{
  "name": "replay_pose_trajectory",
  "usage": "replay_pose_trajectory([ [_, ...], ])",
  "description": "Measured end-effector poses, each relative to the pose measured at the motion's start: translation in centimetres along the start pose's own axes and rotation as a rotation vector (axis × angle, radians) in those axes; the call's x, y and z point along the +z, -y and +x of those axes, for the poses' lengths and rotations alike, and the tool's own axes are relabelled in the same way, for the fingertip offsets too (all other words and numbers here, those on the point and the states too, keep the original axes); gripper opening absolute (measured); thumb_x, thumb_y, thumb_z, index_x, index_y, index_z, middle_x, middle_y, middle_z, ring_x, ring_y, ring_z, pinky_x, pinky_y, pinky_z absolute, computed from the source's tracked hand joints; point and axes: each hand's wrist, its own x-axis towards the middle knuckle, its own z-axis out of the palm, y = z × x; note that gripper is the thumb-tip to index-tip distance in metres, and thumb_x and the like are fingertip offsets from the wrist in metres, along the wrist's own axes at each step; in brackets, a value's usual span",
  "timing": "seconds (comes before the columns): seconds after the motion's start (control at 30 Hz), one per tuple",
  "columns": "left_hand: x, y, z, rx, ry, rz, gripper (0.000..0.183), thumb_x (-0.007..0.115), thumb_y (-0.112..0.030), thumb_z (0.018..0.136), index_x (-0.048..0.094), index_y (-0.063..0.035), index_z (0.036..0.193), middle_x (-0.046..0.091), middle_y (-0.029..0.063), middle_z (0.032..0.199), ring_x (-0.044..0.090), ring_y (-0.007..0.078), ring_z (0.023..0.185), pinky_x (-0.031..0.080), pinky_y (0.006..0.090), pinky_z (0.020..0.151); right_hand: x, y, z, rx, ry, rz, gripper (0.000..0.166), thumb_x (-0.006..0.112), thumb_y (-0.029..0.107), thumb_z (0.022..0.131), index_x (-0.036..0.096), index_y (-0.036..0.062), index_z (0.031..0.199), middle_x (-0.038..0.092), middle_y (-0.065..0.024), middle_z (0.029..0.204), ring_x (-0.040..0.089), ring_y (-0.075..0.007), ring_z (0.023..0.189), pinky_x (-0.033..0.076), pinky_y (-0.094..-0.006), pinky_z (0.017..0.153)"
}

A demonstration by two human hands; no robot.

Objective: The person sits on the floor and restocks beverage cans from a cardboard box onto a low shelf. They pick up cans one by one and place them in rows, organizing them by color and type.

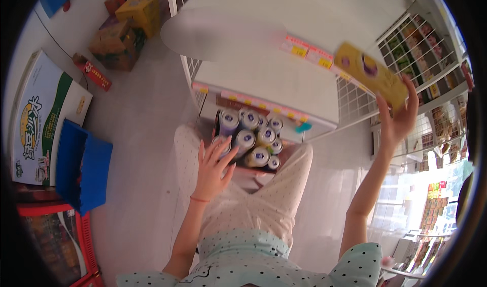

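Note:
My right hand (399,115) is raised at the right and grips the lower end of a long yellow package (371,74) with purple markings. The package is tilted beside the edge of a white metal shelf. My left hand (215,169) has its fingers spread over the near left side of a carton (249,169) between my knees. Several upright drink cans (245,138) with silver lids stand in that carton. Beneath my left fingertips is one can (221,144); whether they touch it I cannot tell.
White shelf boards (262,74) with price labels (262,106) rise before me, flanked by white wire racks (354,100). At left are a blue bin (95,169), a large printed carton (42,127), a red-framed cooler (85,241) and stacked cardboard boxes (118,45). Stocked shelves (426,55) stand right.

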Motion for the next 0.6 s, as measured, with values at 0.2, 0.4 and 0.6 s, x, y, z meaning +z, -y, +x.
replay_pose_trajectory([
  [0.2,0.7,0.2,0.0,-0.001,-0.025,-0.057,0.039,0.064,-0.010,0.081,0.062,-0.0149,0.119,0.051,0.0028,0.132,0.046,0.0247,0.123,0.021,0.0534,0.111,-2.4,3.3,-15.9,0.368,0.276,-0.130,0.077,0.083,0.006,0.063,0.049,0.0007,0.131,0.059,-0.0126,0.119,0.060,-0.0209,0.104,0.054,-0.0304,0.073],
  [0.4,0.8,0.2,-0.1,-0.034,-0.035,-0.050,0.033,0.063,-0.007,0.081,0.063,-0.0112,0.114,0.055,0.0035,0.128,0.050,0.0228,0.119,0.022,0.0510,0.111,2.9,0.1,-24.2,0.314,0.496,-0.253,0.072,0.083,0.013,0.063,0.053,0.0067,0.128,0.060,-0.0083,0.118,0.066,-0.0242,0.087,0.055,-0.0315,0.068],
  [0.6,0.8,0.5,-0.7,-0.058,-0.058,-0.045,0.035,0.065,-0.006,0.079,0.064,-0.0127,0.113,0.055,0.0016,0.125,0.049,0.0233,0.117,0.026,0.0511,0.107,4.3,-0.6,-25.4,0.357,0.572,-0.267,0.070,0.081,0.013,0.064,0.053,0.0090,0.128,0.059,-0.0046,0.121,0.066,-0.0221,0.089,0.055,-0.0314,0.069],
])
